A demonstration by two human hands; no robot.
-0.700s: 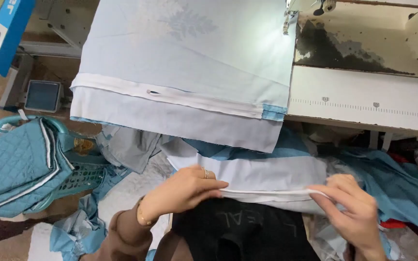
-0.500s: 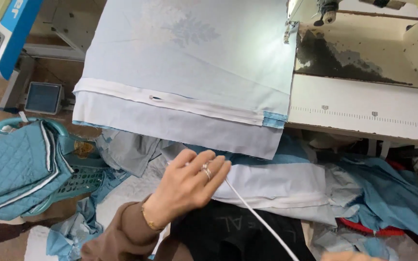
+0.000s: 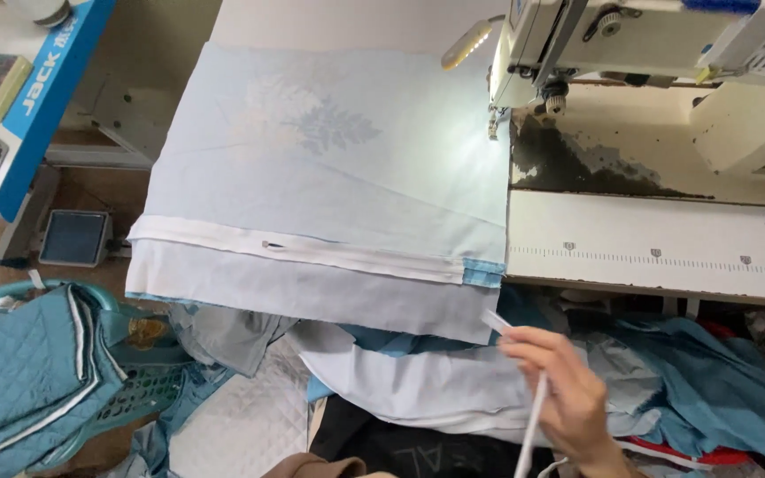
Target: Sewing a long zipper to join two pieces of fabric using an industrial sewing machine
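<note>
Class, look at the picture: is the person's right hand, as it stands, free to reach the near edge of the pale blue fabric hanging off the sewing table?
Probably yes. The right hand, pinching a white strip, hovers just below the pale blue fabric edge, with nothing between them.

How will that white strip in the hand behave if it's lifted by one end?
Probably floppy: the white strip hangs down from the right hand, with only a short end sticking up past the fingertips. Likely very light, as it is thin and narrow beside the pale blue fabric panel. It may snag or drag across the heaped cloth below rather than slide clean.
</note>
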